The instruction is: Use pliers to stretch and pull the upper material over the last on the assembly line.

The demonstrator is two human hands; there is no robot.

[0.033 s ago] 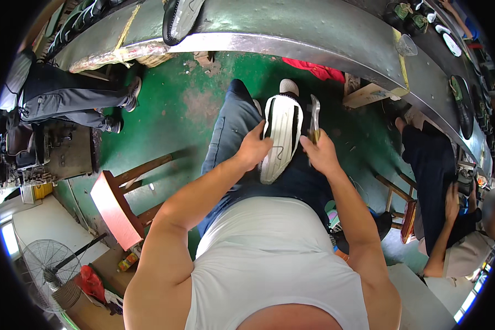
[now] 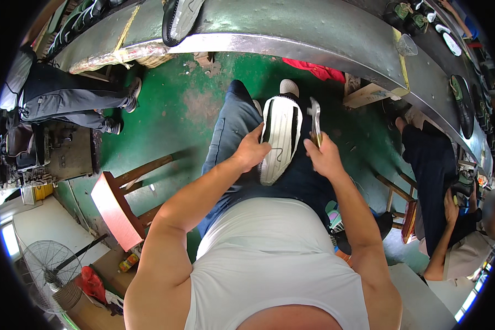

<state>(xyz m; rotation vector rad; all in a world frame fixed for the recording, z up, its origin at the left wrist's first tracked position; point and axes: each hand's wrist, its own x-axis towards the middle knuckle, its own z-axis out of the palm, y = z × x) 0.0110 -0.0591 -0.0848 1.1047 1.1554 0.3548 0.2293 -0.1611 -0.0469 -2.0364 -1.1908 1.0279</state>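
A shoe [image 2: 280, 132] lies bottom up across my thighs, its underside whitish with lengthwise ridges and black strips along the edges. My left hand [image 2: 252, 148] grips its left side, the thumb lying on the underside near a thin bent line. To the right of the shoe, my right hand [image 2: 325, 156] is closed round the yellowish handle of lasting pliers [image 2: 314, 113]. Their hooked metal head points away from me, beside the shoe's far right edge and apart from it. Whether the jaws are closed is too small to tell.
A long metal bench [image 2: 291, 25] curves across the far side, with a black shoe [image 2: 177, 25] on it. A wooden stool [image 2: 115, 209] stands at left, a fan [image 2: 50, 272] behind it. One person [image 2: 88, 99] stands left; another [image 2: 451, 220] sits right.
My right hand has shifted slightly right and the lasting pliers have turned a little. My left hand and the shoe have hardly moved.
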